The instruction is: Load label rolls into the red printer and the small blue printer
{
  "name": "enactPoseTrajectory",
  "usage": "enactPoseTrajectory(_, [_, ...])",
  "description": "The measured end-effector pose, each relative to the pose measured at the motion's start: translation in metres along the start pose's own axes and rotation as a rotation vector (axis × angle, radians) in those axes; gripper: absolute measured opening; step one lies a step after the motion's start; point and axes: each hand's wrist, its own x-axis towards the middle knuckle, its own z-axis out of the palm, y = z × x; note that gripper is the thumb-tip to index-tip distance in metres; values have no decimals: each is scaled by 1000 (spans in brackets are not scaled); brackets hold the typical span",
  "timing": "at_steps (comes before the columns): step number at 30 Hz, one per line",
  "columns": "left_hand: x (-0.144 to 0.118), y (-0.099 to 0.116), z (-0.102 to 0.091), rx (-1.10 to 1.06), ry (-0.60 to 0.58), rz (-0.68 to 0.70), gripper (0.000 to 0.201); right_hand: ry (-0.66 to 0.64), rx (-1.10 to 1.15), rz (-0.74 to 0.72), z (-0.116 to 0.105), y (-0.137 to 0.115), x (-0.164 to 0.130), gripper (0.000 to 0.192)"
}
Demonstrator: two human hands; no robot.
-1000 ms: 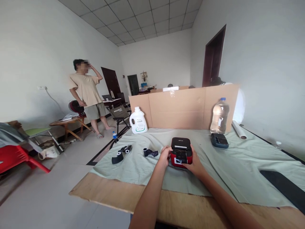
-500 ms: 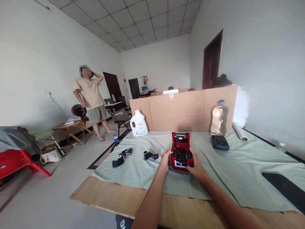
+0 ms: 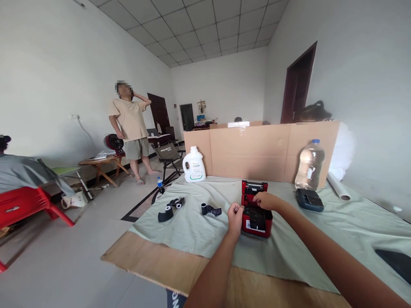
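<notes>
A red and black label printer [image 3: 257, 231] stands on the cloth in front of me with its lid [image 3: 246, 186] raised. A strip of black film [image 3: 257, 220] hangs over its front, above a white label. At the printer's left edge my left hand [image 3: 235, 216] is closed, its curled fingers against the casing. Over the printer from the right comes my right hand [image 3: 265, 200], fingers bent together at the base of the raised lid; what they hold, if anything, is hidden. Left of the printer lie a small black film roll [image 3: 210, 209] and several more rolls [image 3: 170, 209].
A white detergent jug [image 3: 194, 166] and a large clear bottle [image 3: 310, 164] stand before a cardboard panel [image 3: 250, 154]. A dark blue device [image 3: 309, 199] lies at right, near a white roll [image 3: 338, 188]. A person [image 3: 130, 119] stands beyond, left; another sits at far left.
My right hand has moved from the printer's right side up to the opened lid. My left hand stays at the left edge, fingers now more curled. The view has swung slightly left.
</notes>
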Motion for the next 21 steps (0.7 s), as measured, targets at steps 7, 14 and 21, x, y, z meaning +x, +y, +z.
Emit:
enactPoseTrajectory(7, [-1, 3, 1, -4, -9, -14, 42, -211, -102, 100, 1, -30, 34, 14])
enactPoseTrajectory(14, [-1, 3, 1, -97, -14, -83, 40, -103, -17, 17, -32, -19, 15, 16])
enactPoseTrajectory(21, [3, -5, -1, -310, 1, -188, 36, 301, 395, -206, -61, -114, 52, 33])
